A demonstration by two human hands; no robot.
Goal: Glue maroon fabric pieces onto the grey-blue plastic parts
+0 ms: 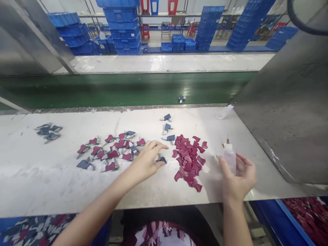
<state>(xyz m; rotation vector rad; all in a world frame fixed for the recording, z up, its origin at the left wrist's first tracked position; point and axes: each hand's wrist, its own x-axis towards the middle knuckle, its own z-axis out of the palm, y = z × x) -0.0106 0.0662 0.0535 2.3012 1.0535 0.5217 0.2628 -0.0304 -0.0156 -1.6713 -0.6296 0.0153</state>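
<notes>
Across from me a green conveyor belt (123, 89), blue crates (123, 25) in tall stacks beyond it, a red stool (145, 31) standing between stacks, a metal panel (289, 112) to my right, another panel (23, 37) to my left.

Scuffed white counter (156, 188)
Maroon cutouts (187, 159) lie heaped right of scattered maroon-faced parts (112, 154) and blue-grey-faced parts (167, 127).

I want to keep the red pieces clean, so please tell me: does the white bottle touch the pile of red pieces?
Apart. The head view shows bare table between the pile of red pieces and the white bottle in the right hand.
</notes>
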